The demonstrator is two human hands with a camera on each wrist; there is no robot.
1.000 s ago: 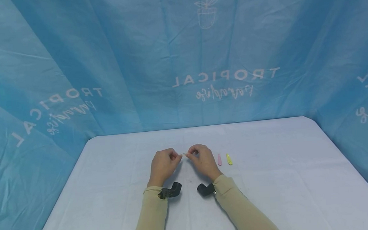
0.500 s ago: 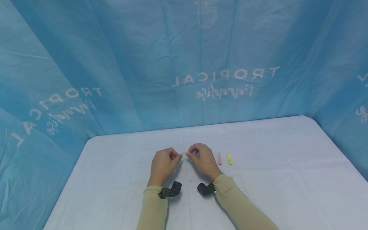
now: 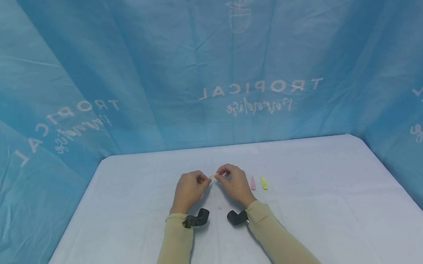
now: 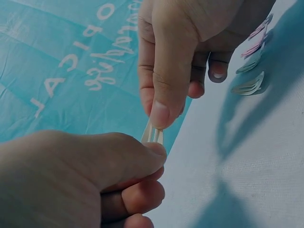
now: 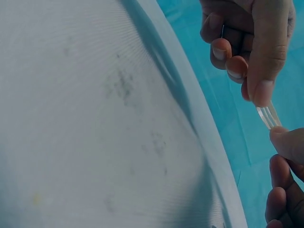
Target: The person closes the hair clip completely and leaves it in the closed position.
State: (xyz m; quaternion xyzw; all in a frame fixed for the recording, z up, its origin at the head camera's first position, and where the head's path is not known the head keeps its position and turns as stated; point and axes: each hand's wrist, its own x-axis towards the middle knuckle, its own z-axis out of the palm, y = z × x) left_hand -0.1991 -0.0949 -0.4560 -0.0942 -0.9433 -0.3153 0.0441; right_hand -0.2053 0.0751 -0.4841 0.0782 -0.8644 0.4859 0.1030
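A pale, cream-coloured snap hair clip [image 4: 153, 135] is stretched between the fingertips of both hands, above the table. My left hand [image 3: 191, 191] pinches one end between thumb and forefinger, and my right hand [image 3: 234, 187] pinches the other. Slots along the clip show in the right wrist view, while its ends are hidden under the thumbs. To the right of my right hand lie a pink hair clip [image 3: 253, 183] and a yellow hair clip [image 3: 264, 182]. The left wrist view shows several clips in a row, the nearest a whitish clip [image 4: 249, 85].
A white cloth covers the table [image 3: 311, 214]. Blue curtains [image 3: 172, 90] with printed lettering hang behind it and at both sides. A black wrist camera [image 3: 201, 217] sits on each wrist, beside the beige sleeves.
The right fingertips have risen slightly, so the held clip slopes up to the right and a bit more of it shows. Both hands keep their pinch.
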